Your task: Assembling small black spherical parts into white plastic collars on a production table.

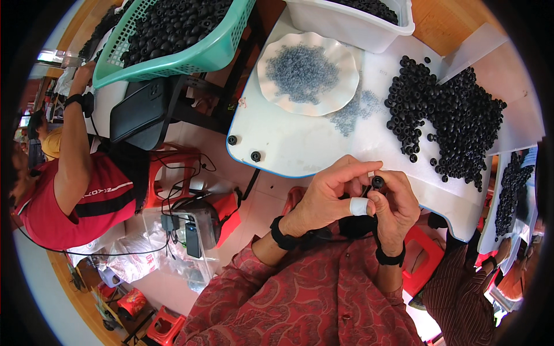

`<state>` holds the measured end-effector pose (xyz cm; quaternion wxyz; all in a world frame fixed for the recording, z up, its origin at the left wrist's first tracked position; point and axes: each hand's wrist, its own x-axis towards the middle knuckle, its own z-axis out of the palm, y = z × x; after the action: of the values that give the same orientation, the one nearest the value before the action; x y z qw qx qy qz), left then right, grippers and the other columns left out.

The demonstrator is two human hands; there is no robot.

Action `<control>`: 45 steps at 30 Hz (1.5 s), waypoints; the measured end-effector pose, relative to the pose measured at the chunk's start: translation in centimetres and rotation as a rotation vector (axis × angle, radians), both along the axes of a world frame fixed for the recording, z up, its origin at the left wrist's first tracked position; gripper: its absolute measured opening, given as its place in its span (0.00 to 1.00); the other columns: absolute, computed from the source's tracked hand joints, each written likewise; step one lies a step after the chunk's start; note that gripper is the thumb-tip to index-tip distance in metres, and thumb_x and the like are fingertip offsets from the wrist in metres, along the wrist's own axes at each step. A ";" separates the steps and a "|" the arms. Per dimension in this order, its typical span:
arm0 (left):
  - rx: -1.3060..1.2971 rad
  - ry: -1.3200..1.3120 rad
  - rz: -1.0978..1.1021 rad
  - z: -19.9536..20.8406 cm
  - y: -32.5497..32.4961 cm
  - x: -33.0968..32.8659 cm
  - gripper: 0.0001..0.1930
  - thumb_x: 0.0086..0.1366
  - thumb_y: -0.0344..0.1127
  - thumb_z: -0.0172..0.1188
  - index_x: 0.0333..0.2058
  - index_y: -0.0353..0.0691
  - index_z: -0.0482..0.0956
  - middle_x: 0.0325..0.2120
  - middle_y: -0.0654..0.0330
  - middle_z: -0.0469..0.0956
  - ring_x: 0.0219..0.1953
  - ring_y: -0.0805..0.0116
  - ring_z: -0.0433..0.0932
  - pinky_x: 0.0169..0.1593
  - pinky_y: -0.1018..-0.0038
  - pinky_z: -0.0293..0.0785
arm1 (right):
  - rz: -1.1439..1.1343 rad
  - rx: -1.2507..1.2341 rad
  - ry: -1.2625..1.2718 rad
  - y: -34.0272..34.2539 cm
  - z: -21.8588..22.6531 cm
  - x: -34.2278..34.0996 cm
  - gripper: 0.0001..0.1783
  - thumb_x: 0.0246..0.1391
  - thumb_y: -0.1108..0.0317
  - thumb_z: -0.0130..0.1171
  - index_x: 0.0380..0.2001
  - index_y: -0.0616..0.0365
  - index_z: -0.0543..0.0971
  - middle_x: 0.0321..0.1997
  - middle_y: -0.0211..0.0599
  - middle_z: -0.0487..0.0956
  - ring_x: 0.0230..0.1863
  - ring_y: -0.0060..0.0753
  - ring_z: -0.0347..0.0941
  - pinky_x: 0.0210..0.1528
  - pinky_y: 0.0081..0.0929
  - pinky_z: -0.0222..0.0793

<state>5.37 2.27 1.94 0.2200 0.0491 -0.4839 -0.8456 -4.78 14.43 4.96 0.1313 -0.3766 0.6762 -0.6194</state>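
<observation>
In front of my chest, over the table's near edge, my two hands meet. My right hand (pixel 397 209) pinches a small black round part (pixel 378 182) with a hole in its end, between thumb and forefinger. Close against it, my left hand (pixel 332 193) has its fingers bent inward; what they hold, if anything, is too small to make out. White tape (pixel 358 206) wraps the left thumb. A scalloped white dish (pixel 271 86) holds many small clear rings (pixel 303 72), and more rings (pixel 352 115) are scattered beside it. Loose black parts (pixel 461 118) lie heaped at the right.
Two black parts (pixel 255 155) sit near the left corner of the white table (pixel 271 144). A white bin (pixel 369 34) and a green basket (pixel 216 52) hold more. Someone in a red shirt (pixel 86 202) works at left; another person's striped sleeve (pixel 461 294) is at right.
</observation>
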 end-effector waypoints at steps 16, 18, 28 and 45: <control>0.141 0.007 -0.097 0.4 0.7 -0.4 0.30 0.58 0.24 0.69 0.60 0.29 0.71 0.58 0.52 0.71 0.56 0.68 0.72 0.61 0.70 0.70 | -0.061 -0.024 -0.081 0.5 0.0 0.7 0.18 0.43 0.83 0.70 0.41 0.65 0.82 0.33 0.31 0.78 0.30 0.17 0.71 0.32 0.15 0.66; 0.156 -0.007 -0.098 0.4 0.8 -0.4 0.30 0.58 0.24 0.69 0.59 0.29 0.71 0.59 0.51 0.71 0.57 0.68 0.72 0.61 0.70 0.70 | -0.064 -0.025 -0.105 0.5 -0.4 0.7 0.17 0.44 0.83 0.70 0.40 0.65 0.82 0.33 0.31 0.78 0.30 0.17 0.71 0.32 0.15 0.66; 0.098 -0.043 0.076 1.0 1.3 -0.3 0.22 0.65 0.28 0.63 0.56 0.30 0.74 0.49 0.56 0.77 0.49 0.73 0.75 0.56 0.75 0.72 | -0.034 -0.015 0.021 0.7 0.3 0.1 0.19 0.44 0.76 0.73 0.42 0.64 0.82 0.33 0.32 0.78 0.30 0.20 0.72 0.31 0.16 0.66; 0.237 -0.326 -0.145 1.1 -0.8 0.2 0.11 0.70 0.35 0.59 0.41 0.32 0.81 0.28 0.65 0.79 0.24 0.82 0.72 0.27 0.83 0.70 | 0.021 0.078 0.139 0.4 0.7 -0.2 0.21 0.43 0.71 0.75 0.43 0.63 0.83 0.38 0.31 0.71 0.36 0.24 0.70 0.37 0.20 0.68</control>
<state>5.58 1.43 3.07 0.0701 0.1760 -0.4127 -0.8910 -5.02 14.79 5.65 0.1051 -0.4204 0.7035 -0.5633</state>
